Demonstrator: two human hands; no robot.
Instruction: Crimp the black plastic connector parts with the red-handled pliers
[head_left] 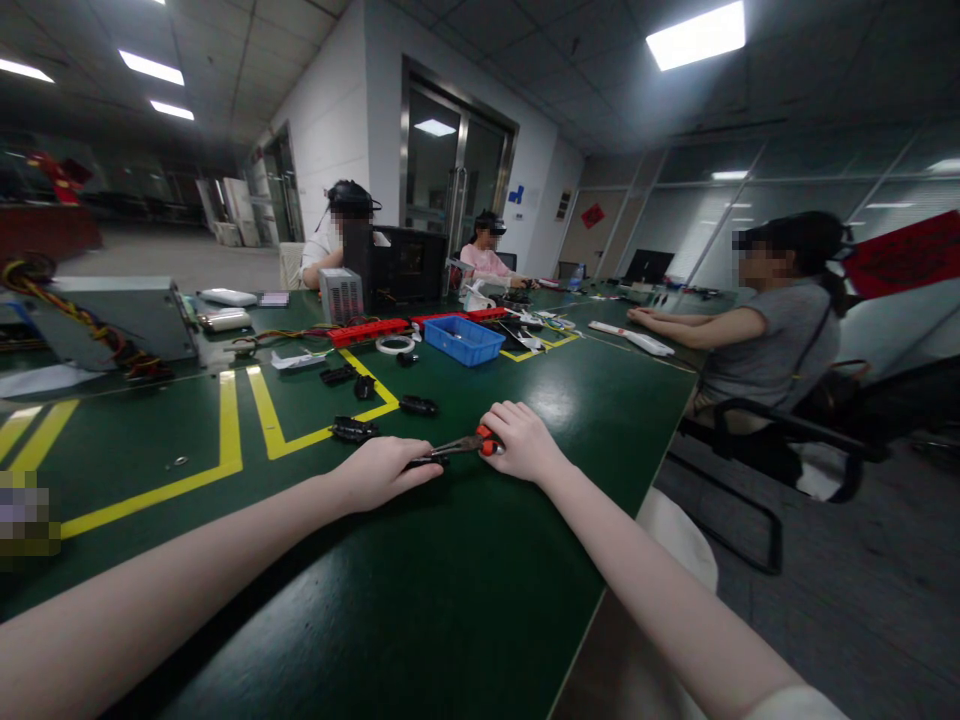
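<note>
My right hand is closed round the orange handles of a pair of needle-nose pliers, whose jaws point left. The jaw tips reach a small black plastic part pinched between the thumb and fingers of my left hand. Whether the jaws bite on it cannot be made out. Similar black parts lie beyond my left hand: one just past it, another further right, and a few more near the yellow tape.
A blue tray stands ahead, beside a roll of white tape and a red power strip. Metal power supplies with cables stand at the left. A person sits at the right; others sit across the green table.
</note>
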